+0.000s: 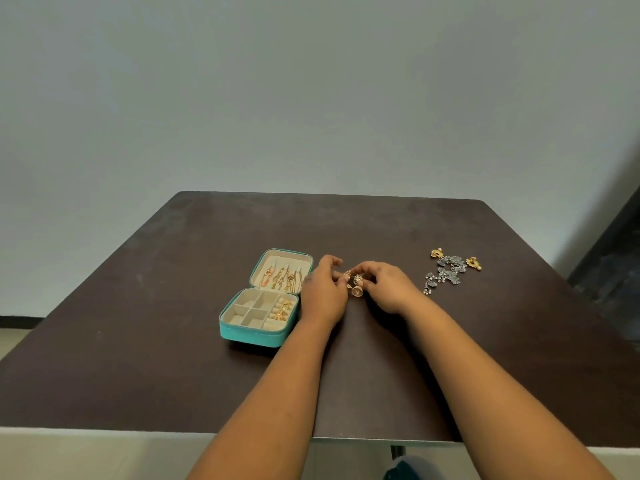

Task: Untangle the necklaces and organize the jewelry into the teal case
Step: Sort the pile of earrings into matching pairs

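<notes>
Two gold earrings (356, 285) are pinched between the left hand (323, 294) and right hand (388, 289), and are best parted gently before being laid in the teal case (258, 336).

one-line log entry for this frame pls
left hand: pinching gold earrings | right hand: same | case: open, chains in lid, rings in roll | loose jewelry: table right

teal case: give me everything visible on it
The teal case lies open on the dark table, left of both hands. Its cream-lined lid leans back with gold chains hung inside. The base has cream divided compartments, mostly empty, and gold rings in the right-hand roll slots. The left hand is right beside it.
</notes>
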